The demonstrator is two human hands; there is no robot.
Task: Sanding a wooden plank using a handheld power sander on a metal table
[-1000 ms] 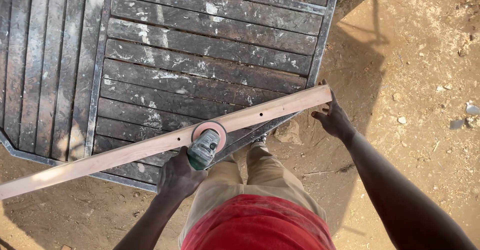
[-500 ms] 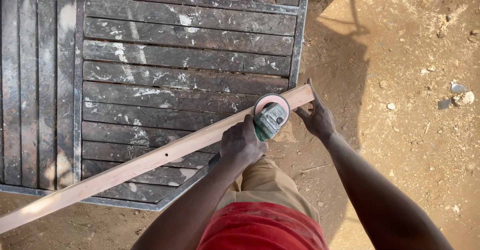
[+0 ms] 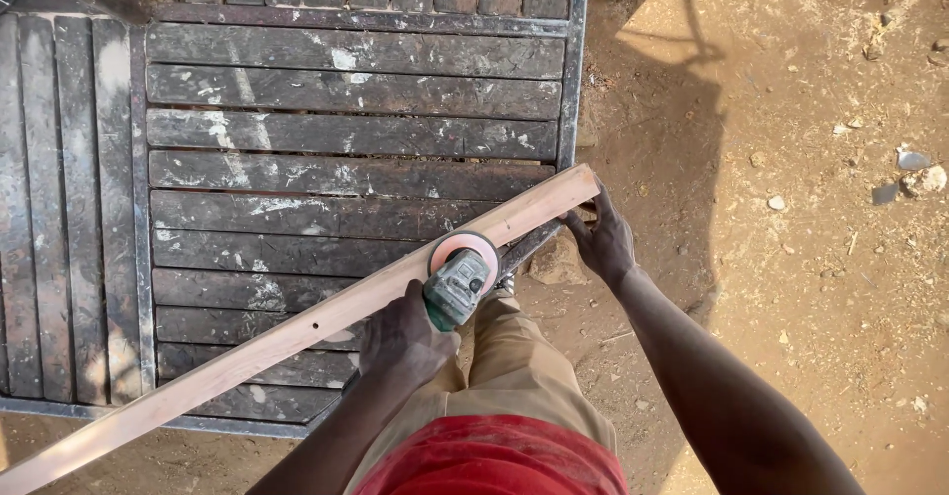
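1. Red shirt [image 3: 494,460] and khaki trousers [image 3: 514,357] fill the bottom of my view; I stand at the bench corner.
2. Left hand [image 3: 403,337]: fingers wrapped tight round the green sander [image 3: 457,285], whose pink disc [image 3: 465,250] sits flat on the pale wooden batten [image 3: 297,332].
3. Right hand [image 3: 603,243]: fingers clamped on the batten's right end, steadying it.
4. Batten lies diagonally across the dark slatted workbench [image 3: 346,139], overhanging both sides.
5. Progress, my judgement: disc sits right of centre; I can't tell sanded surface from raw, so remaining length is unclear.
6. Dirt ground [image 3: 811,159] beyond, scattered stones.
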